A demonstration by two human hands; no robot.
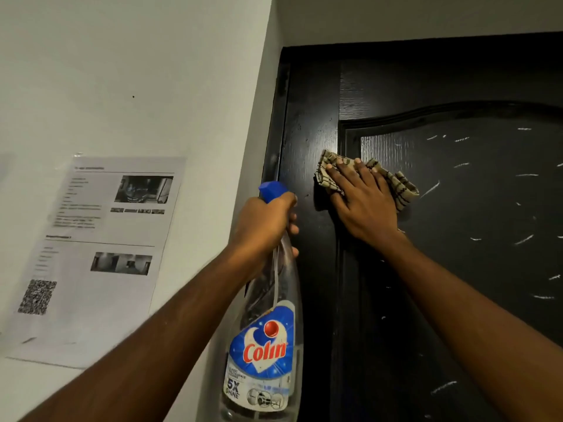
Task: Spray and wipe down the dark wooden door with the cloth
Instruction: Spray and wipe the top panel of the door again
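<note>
Fingers (361,175) press cloth (403,190), its middle seemingly hidden

We're indoors, tight in a corner of a plain room or hallway: a white painted wall (137,71) on the left meets a dark wooden door (457,208) with a raised arched panel. A printed sheet (100,254) with photos and a QR code is stuck up, and a household spray bottle (265,345) suggests a home or lodging.
</note>
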